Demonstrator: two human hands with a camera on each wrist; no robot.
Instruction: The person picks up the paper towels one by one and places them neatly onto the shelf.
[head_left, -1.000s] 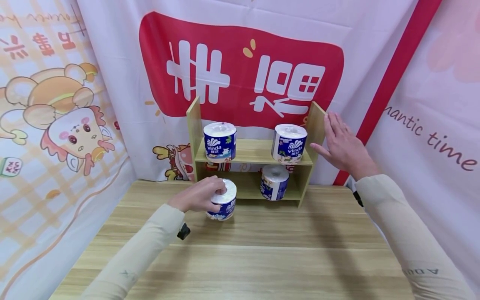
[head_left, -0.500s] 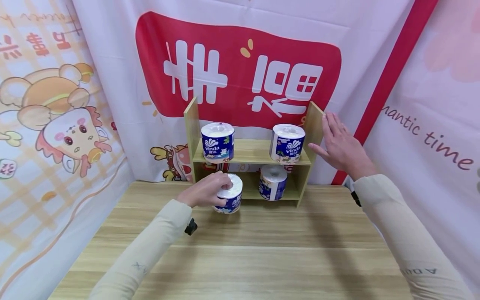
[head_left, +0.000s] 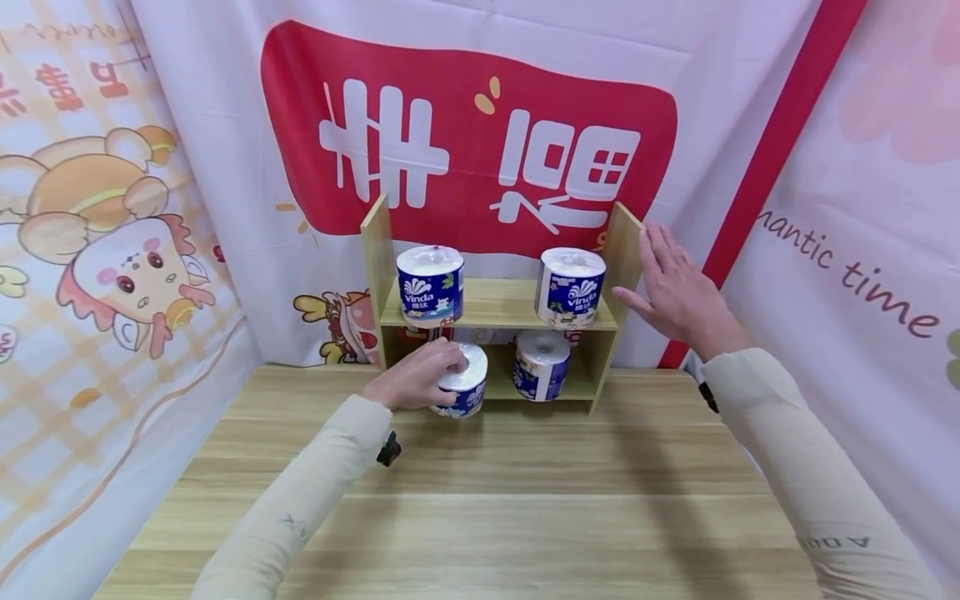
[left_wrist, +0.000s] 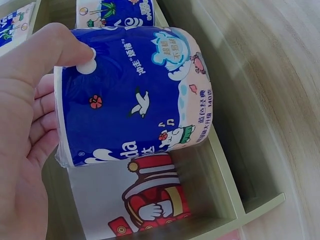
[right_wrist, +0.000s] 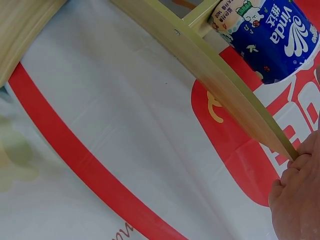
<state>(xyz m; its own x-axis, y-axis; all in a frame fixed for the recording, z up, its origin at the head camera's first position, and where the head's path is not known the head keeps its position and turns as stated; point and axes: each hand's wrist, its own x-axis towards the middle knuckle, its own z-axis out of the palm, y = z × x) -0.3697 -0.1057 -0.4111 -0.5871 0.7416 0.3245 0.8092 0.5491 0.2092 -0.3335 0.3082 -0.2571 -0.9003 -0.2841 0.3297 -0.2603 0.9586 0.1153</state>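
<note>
In the head view my left hand (head_left: 416,375) grips a blue-and-white wrapped toilet roll (head_left: 465,402) in front of the left half of the lower shelf. The left wrist view shows the thumb pressed on the printed side of this toilet roll (left_wrist: 135,95), the other fingers at its white end. My right hand (head_left: 686,300) has its fingers extended against the outer edge of the wooden shelf's right side panel (head_left: 625,254). Seen from the right wrist, that hand (right_wrist: 300,195) touches the panel's end, its fingertips partly hidden.
Two more toilet rolls stand on the upper board, one left (head_left: 431,287) and one right (head_left: 572,292). Another roll (head_left: 542,367) sits on the lower right. The shelf stands on a wood-grain table (head_left: 525,517) before a printed cloth backdrop (head_left: 465,150).
My left hand has carried the toilet roll forward and slightly right, closer to the lower shelf. My right hand stays at the side panel; the view has shifted slightly.
</note>
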